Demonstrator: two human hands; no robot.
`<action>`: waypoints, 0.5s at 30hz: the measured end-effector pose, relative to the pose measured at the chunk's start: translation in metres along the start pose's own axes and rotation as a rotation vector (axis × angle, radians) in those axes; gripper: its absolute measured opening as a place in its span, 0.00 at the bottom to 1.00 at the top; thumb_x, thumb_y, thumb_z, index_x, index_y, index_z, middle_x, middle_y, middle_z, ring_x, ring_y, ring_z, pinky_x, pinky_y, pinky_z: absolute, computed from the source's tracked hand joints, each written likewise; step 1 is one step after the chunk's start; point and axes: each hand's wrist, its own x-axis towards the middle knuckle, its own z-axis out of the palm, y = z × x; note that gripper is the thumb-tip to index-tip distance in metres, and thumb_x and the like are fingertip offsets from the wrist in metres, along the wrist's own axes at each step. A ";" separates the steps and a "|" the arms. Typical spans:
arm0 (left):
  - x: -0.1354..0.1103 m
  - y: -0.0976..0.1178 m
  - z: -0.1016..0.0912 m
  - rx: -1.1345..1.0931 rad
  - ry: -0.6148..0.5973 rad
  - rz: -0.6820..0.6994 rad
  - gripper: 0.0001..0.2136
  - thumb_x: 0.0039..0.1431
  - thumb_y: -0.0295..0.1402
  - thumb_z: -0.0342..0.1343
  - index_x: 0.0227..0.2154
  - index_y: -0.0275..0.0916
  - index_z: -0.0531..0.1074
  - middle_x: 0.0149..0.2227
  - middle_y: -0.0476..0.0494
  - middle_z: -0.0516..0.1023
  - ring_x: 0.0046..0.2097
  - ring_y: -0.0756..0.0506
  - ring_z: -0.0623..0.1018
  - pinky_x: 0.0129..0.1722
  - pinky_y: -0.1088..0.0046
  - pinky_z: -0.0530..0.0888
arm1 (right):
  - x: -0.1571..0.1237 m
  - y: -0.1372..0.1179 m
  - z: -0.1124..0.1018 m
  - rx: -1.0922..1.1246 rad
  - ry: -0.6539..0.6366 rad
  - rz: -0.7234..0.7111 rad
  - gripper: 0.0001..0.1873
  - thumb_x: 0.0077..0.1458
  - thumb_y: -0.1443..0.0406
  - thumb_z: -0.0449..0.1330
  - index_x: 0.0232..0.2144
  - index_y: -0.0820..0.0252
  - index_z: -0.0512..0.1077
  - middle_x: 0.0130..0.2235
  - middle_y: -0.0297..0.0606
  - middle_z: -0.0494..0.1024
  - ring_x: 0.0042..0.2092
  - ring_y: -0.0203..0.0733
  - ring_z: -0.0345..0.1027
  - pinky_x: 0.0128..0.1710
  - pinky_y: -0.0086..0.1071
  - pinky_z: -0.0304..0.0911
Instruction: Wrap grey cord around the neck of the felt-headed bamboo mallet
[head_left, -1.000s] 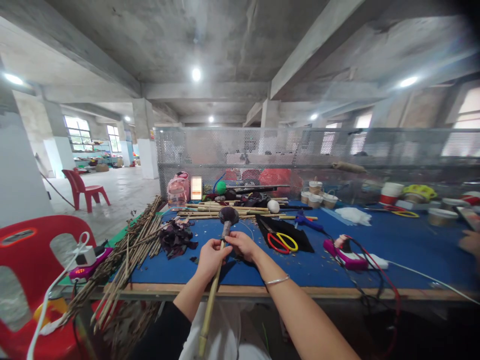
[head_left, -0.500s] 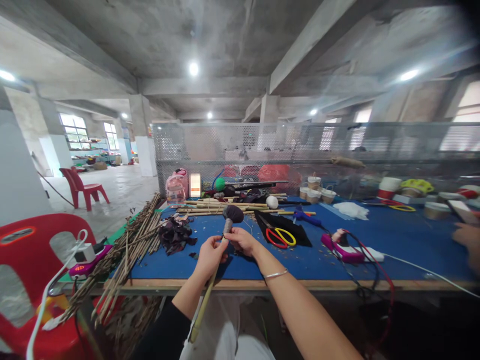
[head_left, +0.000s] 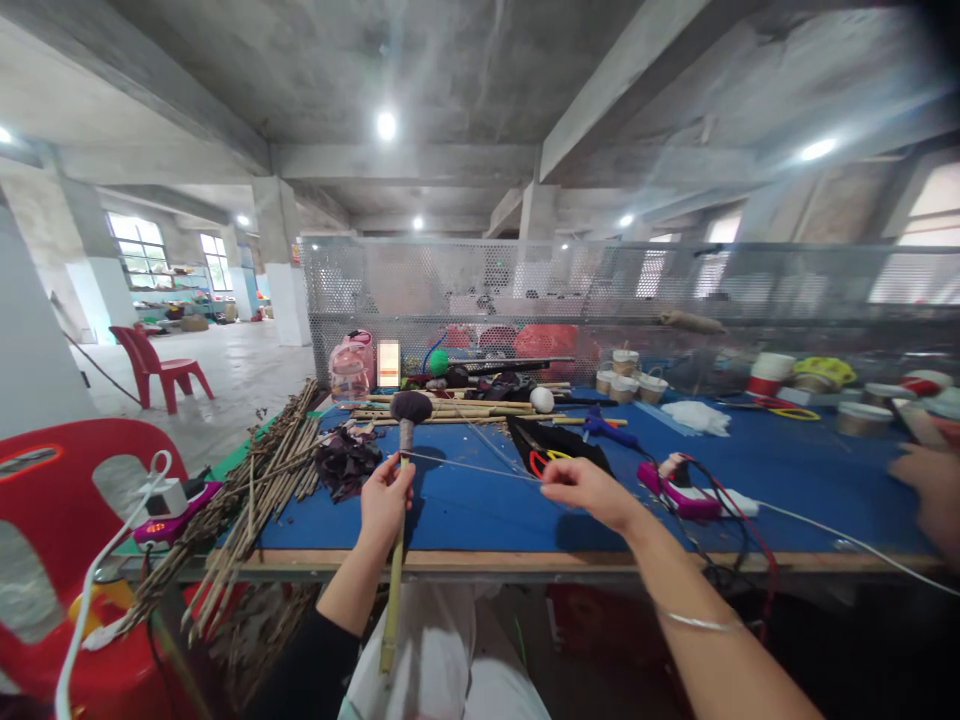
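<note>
Head view: the left hand (head_left: pixel 386 497) has its grip closed round a bamboo stick (head_left: pixel 391 590), held upright at the near edge of the blue tabletop (head_left: pixel 750 470). The stick's dark fluffy head (head_left: pixel 411 407) is on top. The right hand (head_left: pixel 581 487), at the stick half a second ago, has drawn out to the right of it, pinching a wire (head_left: pixel 472 468) now taut between the two.
</note>
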 end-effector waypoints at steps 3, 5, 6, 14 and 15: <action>0.000 0.001 -0.003 -0.061 0.100 -0.016 0.30 0.38 0.39 0.61 0.47 0.30 0.65 0.18 0.57 0.63 0.17 0.55 0.63 0.12 0.82 0.60 | -0.050 0.010 -0.030 0.044 0.119 0.013 0.19 0.41 0.52 0.60 0.18 0.62 0.63 0.19 0.31 0.62 0.23 0.33 0.55 0.24 0.28 0.53; -0.002 0.001 -0.003 -0.065 0.111 -0.022 0.30 0.38 0.39 0.61 0.46 0.30 0.65 0.18 0.56 0.64 0.17 0.55 0.64 0.12 0.82 0.60 | -0.077 0.016 -0.035 0.030 0.173 0.042 0.21 0.40 0.50 0.59 0.17 0.61 0.62 0.20 0.33 0.63 0.25 0.35 0.57 0.25 0.29 0.55; -0.003 0.000 -0.003 -0.056 0.098 -0.016 0.29 0.39 0.39 0.61 0.46 0.30 0.65 0.19 0.56 0.64 0.17 0.56 0.64 0.12 0.82 0.60 | -0.089 0.019 -0.034 0.015 0.182 0.067 0.21 0.40 0.49 0.59 0.17 0.61 0.63 0.20 0.34 0.63 0.25 0.36 0.57 0.26 0.30 0.56; -0.005 -0.004 -0.003 0.014 0.050 0.016 0.28 0.39 0.41 0.60 0.45 0.31 0.68 0.19 0.55 0.64 0.18 0.56 0.64 0.13 0.81 0.61 | -0.147 0.025 0.035 0.108 0.055 0.333 0.22 0.43 0.49 0.57 0.33 0.60 0.70 0.26 0.35 0.67 0.24 0.34 0.59 0.21 0.26 0.57; -0.005 -0.005 -0.003 0.017 0.051 0.013 0.28 0.39 0.41 0.60 0.45 0.32 0.68 0.19 0.55 0.64 0.18 0.56 0.64 0.13 0.81 0.61 | -0.149 0.023 0.043 0.146 -0.009 0.340 0.24 0.42 0.48 0.57 0.35 0.60 0.71 0.26 0.36 0.68 0.25 0.35 0.61 0.21 0.27 0.58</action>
